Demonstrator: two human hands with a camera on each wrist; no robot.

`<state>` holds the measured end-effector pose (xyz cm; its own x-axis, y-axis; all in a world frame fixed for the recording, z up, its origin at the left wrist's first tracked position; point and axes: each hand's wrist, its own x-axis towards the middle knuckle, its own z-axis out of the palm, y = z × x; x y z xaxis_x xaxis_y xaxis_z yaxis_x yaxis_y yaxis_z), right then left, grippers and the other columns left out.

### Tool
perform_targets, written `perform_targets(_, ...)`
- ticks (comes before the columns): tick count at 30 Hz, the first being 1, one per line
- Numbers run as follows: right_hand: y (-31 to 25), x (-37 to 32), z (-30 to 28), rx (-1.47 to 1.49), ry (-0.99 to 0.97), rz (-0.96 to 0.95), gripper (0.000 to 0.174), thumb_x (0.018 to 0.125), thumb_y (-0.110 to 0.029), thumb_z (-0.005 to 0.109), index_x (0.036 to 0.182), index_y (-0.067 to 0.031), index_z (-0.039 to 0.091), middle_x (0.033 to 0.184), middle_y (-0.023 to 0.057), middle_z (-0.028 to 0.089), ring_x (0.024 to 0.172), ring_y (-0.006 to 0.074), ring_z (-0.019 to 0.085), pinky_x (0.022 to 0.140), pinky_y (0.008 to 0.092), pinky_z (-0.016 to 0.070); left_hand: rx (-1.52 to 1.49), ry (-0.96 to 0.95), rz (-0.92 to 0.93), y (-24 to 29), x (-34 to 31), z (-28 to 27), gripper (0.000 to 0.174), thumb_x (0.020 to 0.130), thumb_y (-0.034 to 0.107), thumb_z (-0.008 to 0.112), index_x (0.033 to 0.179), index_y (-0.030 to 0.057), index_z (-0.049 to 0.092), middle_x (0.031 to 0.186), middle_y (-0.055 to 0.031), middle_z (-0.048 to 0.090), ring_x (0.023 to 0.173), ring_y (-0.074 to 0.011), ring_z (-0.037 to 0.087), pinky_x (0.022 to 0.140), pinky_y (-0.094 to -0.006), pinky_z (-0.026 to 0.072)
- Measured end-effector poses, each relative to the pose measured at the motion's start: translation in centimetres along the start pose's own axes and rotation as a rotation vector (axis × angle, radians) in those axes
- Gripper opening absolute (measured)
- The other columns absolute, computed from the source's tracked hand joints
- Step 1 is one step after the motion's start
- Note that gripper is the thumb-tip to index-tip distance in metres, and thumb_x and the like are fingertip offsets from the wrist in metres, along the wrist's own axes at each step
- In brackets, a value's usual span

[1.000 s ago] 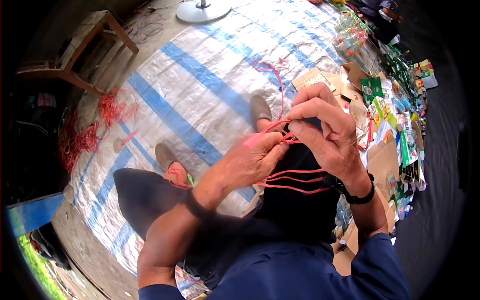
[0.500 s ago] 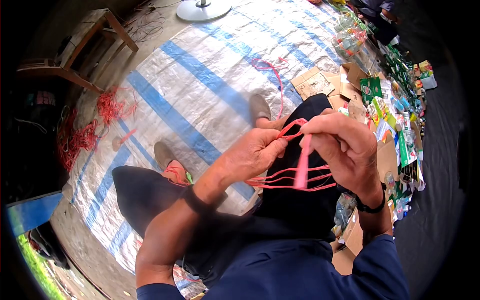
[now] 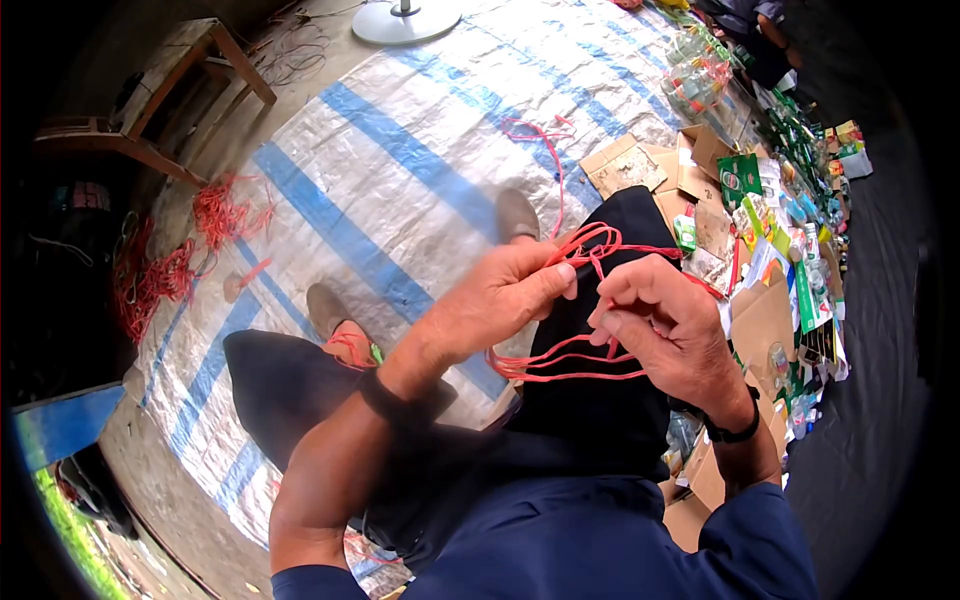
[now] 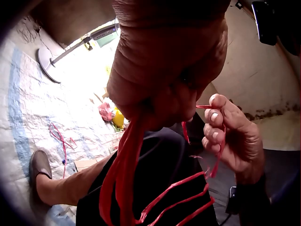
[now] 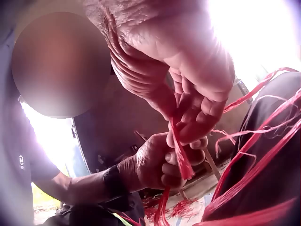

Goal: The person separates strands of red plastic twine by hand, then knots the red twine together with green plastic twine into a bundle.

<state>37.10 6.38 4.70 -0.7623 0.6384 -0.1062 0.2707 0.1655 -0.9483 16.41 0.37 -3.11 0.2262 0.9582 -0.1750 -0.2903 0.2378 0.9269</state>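
Red plastic twine lies in several strands across the dark-trousered knee. The left hand grips a looped bundle of it between thumb and curled fingers; in the left wrist view strands hang down from that fist. Just to the right, the right hand pinches a thin strand, its frayed end sticking out past the fingers in the right wrist view. A small loop stands above the left thumb. The two hands are close together over the knee.
A white-and-blue striped sheet covers the floor. Tangled red twine and a wooden stool are at the left. Flattened cardboard, cartons and bottles are heaped at the right. Another person is at the top right.
The right hand went right and then down, now pinching a thin strand. The wide hanging strip seen half a second ago is no longer visible there, and the loops above the left thumb have spread.
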Motion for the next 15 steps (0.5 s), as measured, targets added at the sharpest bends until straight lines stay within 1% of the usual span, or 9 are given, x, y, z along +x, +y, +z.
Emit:
perform_targets(1, -0.2, 0.0, 0.1, -0.001, 0.0, 0.0, 0.021, 0.092, 0.005, 0.061, 0.112, 0.0028, 0.056, 0.088, 0.0083, 0.067, 0.08, 0.0106, 0.067, 0.069, 0.0217, 0.0531, -0.015, 0.012, -0.017, 0.2, 0.0, 0.0, 0.026, 0.104, 0.028, 0.054, 0.107, 0.006, 0.067, 0.068, 0.0115, 0.044, 0.057, 0.0013, 0.034, 0.05, -0.0185, 0.026)
perform_targets(3, -0.9, 0.0, 0.3, 0.018, 0.048, 0.095, 0.022, 0.092, 0.004, 0.06, 0.114, 0.0034, 0.054, 0.087, 0.0088, 0.067, 0.081, 0.0111, 0.068, 0.071, 0.0224, 0.0533, -0.04, 0.023, -0.027, 0.8, -0.2, 0.2, 0.027, 0.104, 0.03, 0.053, 0.105, 0.0066, 0.067, 0.066, 0.0113, 0.043, 0.056, 0.001, 0.033, 0.049, -0.0188, 0.0248)
perform_targets(7, -0.5, 0.4, 0.0, -0.084, 0.005, 0.11, 0.02, 0.093, 0.003, 0.06, 0.111, 0.0046, 0.055, 0.088, 0.0097, 0.067, 0.082, 0.0117, 0.068, 0.072, 0.0234, 0.0534, -0.084, 0.057, -0.033, 1.2, -0.5, 0.2, 0.031, 0.105, 0.034, 0.051, 0.101, 0.0077, 0.066, 0.063, 0.0106, 0.04, 0.053, -0.0001, 0.03, 0.046, -0.0197, 0.022)
perform_targets(9, 0.0, 0.6, -0.1, -0.004, -0.04, 0.189, 0.017, 0.093, 0.002, 0.06, 0.109, 0.0056, 0.056, 0.089, 0.0096, 0.068, 0.083, 0.0119, 0.068, 0.073, 0.0243, 0.0532, -0.112, 0.055, -0.027, 1.4, -0.6, 0.2, 0.033, 0.105, 0.036, 0.05, 0.1, 0.0078, 0.066, 0.063, 0.0106, 0.039, 0.052, -0.0004, 0.029, 0.046, -0.0199, 0.0214)
perform_targets(13, 0.8, 1.1, -0.2, 0.047, -0.093, 0.218, 0.014, 0.094, 0.0, 0.059, 0.107, 0.0051, 0.058, 0.09, 0.0084, 0.068, 0.082, 0.0111, 0.067, 0.073, 0.0238, 0.0529, -0.185, 0.06, -0.023, 1.7, -0.7, 0.4, 0.037, 0.106, 0.039, 0.048, 0.1, 0.0076, 0.066, 0.063, 0.0105, 0.037, 0.052, -0.0009, 0.027, 0.046, -0.0205, 0.02)
perform_targets(15, 1.3, 1.2, 0.0, 0.13, -0.113, 0.199, 0.009, 0.095, -0.001, 0.057, 0.103, 0.004, 0.058, 0.089, 0.0088, 0.067, 0.081, 0.0121, 0.067, 0.074, 0.0248, 0.0543, -0.156, 0.087, -0.022, 1.7, -0.6, 0.4, 0.038, 0.106, 0.039, 0.047, 0.1, 0.0073, 0.067, 0.063, 0.0102, 0.037, 0.052, -0.0011, 0.027, 0.046, -0.0205, 0.0202)
